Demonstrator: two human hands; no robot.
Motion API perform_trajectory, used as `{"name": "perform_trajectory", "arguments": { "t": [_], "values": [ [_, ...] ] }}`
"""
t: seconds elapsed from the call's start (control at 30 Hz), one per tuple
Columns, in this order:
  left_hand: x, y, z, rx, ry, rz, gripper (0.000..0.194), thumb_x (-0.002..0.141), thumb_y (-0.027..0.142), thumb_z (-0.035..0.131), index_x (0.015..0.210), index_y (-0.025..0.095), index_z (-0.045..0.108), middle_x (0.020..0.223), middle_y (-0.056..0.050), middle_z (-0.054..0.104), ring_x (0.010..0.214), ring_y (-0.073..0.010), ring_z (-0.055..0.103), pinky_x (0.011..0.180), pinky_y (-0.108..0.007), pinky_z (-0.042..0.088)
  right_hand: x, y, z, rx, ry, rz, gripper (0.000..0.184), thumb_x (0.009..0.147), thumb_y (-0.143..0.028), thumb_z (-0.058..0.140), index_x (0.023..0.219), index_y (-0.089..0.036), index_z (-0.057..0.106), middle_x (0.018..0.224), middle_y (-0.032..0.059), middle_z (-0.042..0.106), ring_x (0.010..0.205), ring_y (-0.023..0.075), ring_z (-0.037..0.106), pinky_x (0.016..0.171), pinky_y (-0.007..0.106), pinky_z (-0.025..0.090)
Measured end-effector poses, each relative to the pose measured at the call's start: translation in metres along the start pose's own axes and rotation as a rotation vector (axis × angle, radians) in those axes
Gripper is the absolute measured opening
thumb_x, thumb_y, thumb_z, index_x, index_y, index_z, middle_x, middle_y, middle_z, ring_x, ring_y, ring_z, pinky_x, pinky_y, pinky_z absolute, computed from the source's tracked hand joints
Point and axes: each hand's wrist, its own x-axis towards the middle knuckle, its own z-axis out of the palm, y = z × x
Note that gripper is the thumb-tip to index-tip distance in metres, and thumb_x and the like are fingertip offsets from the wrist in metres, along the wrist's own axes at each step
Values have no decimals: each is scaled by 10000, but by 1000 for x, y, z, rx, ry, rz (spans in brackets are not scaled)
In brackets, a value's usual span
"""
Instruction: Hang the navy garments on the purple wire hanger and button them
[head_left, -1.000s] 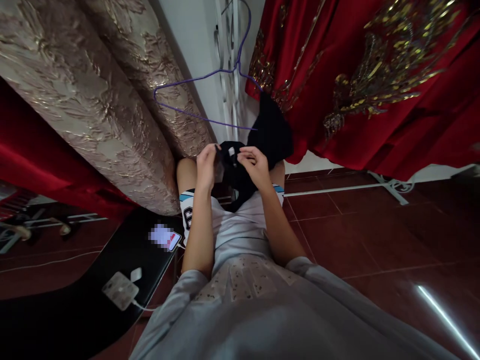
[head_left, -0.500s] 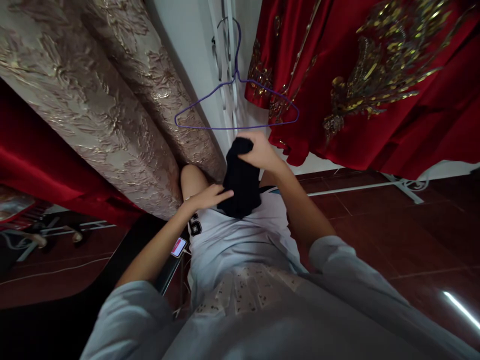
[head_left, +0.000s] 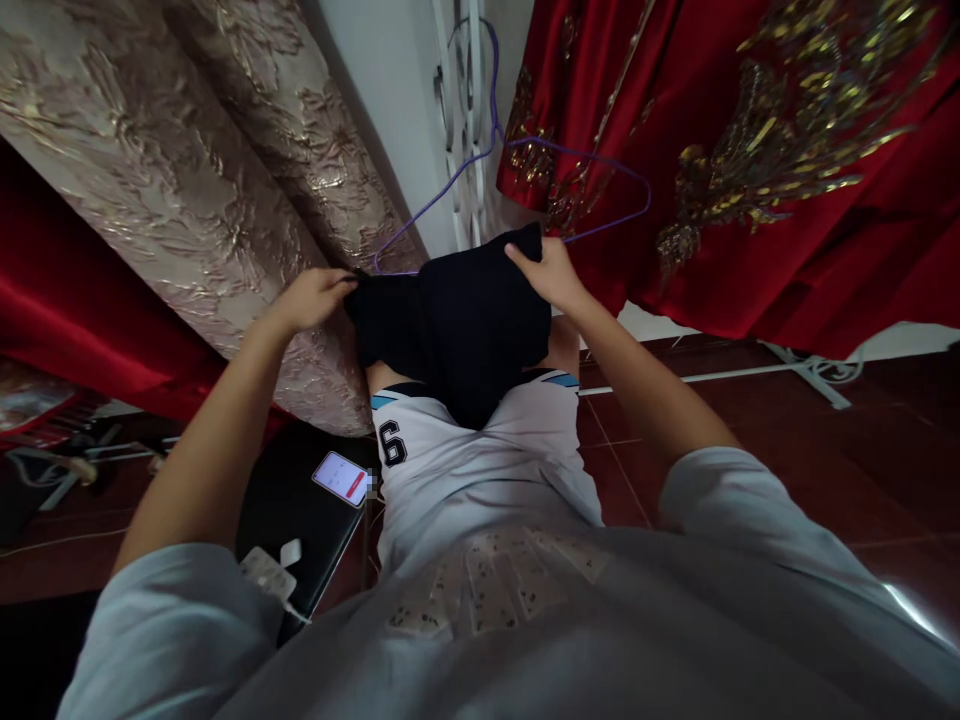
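A black garment [head_left: 457, 320] is stretched out flat above my knees, held between both hands. My left hand [head_left: 315, 297] pinches its left corner with closed fingers. My right hand [head_left: 551, 273] grips its upper right edge. A purple wire hanger [head_left: 570, 160] hangs just behind the garment, partly hidden by it, in front of a red dress with gold embroidery [head_left: 750, 150]. I am seated in white shorts with a number 6 [head_left: 480, 450].
A beige embossed curtain [head_left: 187, 180] hangs at the left with red cloth [head_left: 67, 330] below it. A phone [head_left: 343, 478] with a lit screen and a white charger [head_left: 271, 570] lie on a black table [head_left: 292, 510] at my left. Dark red floor tiles [head_left: 787, 440] spread to the right.
The garment was bunched in my right hand with my left hand below it. Now both hands have pulled apart and spread it wide. The hanger has swung to the right.
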Motion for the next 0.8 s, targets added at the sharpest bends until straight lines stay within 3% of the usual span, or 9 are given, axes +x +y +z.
{"name": "perform_trajectory", "arguments": {
  "t": [0.13, 0.27, 0.33, 0.4, 0.5, 0.6, 0.7, 0.8],
  "values": [
    [31, 9, 11, 7, 10, 114, 266, 1033, 414, 526, 1052, 207, 691, 869, -7, 690, 1082, -200, 540, 1119, -358, 382, -3, -5, 0, 12, 7, 20, 402, 847, -536, 720, 681, -226, 526, 695, 31, 530, 797, 216, 589, 764, 367, 558],
    [79, -14, -8, 160, -298, 149, 149, 929, 269, 641, 1012, 186, 734, 910, -10, 717, 949, -205, 599, 1072, -380, 434, -1, 2, -1, -44, 91, 7, 441, 846, -541, 712, 641, -228, 480, 652, 14, 482, 785, 207, 577, 779, 360, 555],
    [85, -31, -22, 262, -428, 142, 140, 879, 219, 658, 973, 174, 752, 899, -32, 718, 904, -230, 632, 1045, -399, 460, 0, 6, -7, -64, 116, 13, 434, 849, -494, 722, 624, -222, 469, 649, 12, 477, 788, 206, 581, 803, 360, 553],
    [79, -44, -35, 334, -473, 129, 138, 853, 202, 671, 955, 151, 747, 834, -43, 701, 843, -240, 640, 1043, -427, 467, 2, 7, -11, -77, 113, 26, 419, 859, -442, 726, 614, -215, 473, 655, 13, 489, 786, 204, 590, 823, 365, 552],
    [68, -48, -48, 355, -405, 156, 168, 853, 223, 696, 979, 117, 728, 808, -53, 690, 823, -233, 628, 1065, -463, 451, 2, 3, -7, -71, 70, 42, 389, 877, -409, 722, 624, -205, 508, 664, 19, 516, 804, 210, 612, 826, 366, 557],
    [79, -35, -43, 240, -267, 250, 167, 908, 291, 696, 1009, 159, 707, 918, -53, 713, 955, -236, 624, 1103, -444, 424, -2, -3, 9, -22, 5, 50, 325, 885, -402, 717, 676, -198, 575, 680, 26, 556, 809, 216, 631, 790, 360, 567],
    [103, -17, -13, 176, -180, 331, 147, 973, 361, 656, 988, 215, 655, 965, -21, 708, 989, -213, 603, 1064, -414, 449, -9, -7, 24, 36, -28, 72, 329, 883, -450, 714, 705, -197, 602, 694, 31, 584, 779, 209, 632, 758, 357, 574],
    [119, -5, 26, 137, -118, 387, 115, 1001, 343, 622, 938, 249, 605, 932, -28, 682, 939, -213, 596, 977, -389, 475, -16, -12, 22, 56, -56, 96, 387, 875, -535, 703, 709, -203, 596, 700, 35, 596, 776, 211, 635, 771, 371, 585]
  ]
}}
